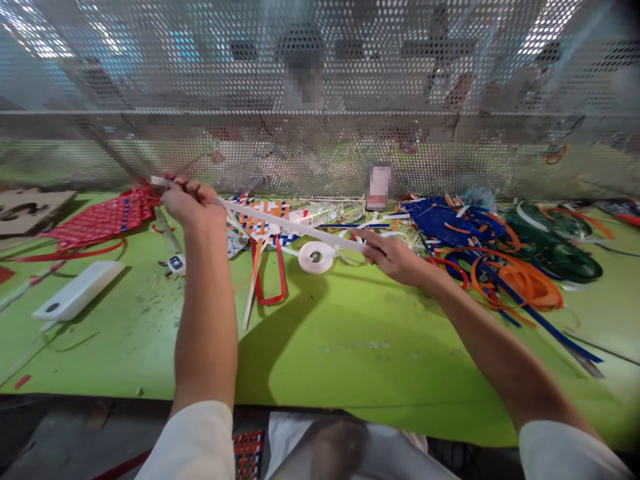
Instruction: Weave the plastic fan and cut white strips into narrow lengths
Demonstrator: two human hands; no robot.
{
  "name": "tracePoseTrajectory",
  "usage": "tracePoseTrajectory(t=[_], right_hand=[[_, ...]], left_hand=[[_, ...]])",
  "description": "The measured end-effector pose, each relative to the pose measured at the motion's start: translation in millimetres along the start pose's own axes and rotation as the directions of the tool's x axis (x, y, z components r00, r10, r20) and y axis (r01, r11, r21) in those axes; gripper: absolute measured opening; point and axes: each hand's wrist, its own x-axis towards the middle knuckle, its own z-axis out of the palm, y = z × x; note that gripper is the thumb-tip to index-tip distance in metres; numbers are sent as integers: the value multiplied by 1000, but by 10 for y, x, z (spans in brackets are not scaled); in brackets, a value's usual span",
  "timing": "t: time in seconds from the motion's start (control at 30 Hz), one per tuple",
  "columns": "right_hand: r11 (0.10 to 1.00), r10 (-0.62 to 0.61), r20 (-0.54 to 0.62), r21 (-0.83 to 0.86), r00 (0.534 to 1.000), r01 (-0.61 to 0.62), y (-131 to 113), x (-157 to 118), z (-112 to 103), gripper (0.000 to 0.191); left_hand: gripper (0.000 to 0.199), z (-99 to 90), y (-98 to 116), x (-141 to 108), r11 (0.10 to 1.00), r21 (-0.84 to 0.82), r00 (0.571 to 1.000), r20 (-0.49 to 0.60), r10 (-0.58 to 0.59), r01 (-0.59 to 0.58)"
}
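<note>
white strip [280, 220], ends in both hands' grip

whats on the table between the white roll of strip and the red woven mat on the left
In the head view, between the white roll and the red woven mat lie a red strip loop and orange-and-blue woven pieces; the left hand hovers above.

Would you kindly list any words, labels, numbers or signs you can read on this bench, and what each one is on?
No text here can be read.
Brown cardboard piece at the far left: dark cut-out shapes, not legible as letters.
Small upright item by the perforated screen: blurred, unreadable.
White flat device: no marking visible.
White strip held between left hand and right hand: plain.
</note>
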Motion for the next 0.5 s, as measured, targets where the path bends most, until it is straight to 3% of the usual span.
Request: tracePoseTrajectory(t=[0.07, 0.27, 0.43, 0.5], right_hand=[[1000, -21, -34, -7, 999, 20, 20, 16, 4, 42], [999, -12, -181, -43, 983, 4, 108, 87, -11, 34], [999, -20, -56, -41, 998, 18, 63, 80, -74, 32], [997, -55, 18, -52, 998, 55, -12, 53, -98, 31]], left_hand=[[44, 32, -25, -19, 995, -85, 990, -138, 41, -53], [36, 97, -103, -49, 987, -156, 981, -195, 17, -48], [35, -43, -126, 67, 988, -102, 969, -227, 93, -119], [42, -107, -126, 126, 998, 45, 993, -109, 51, -47]])
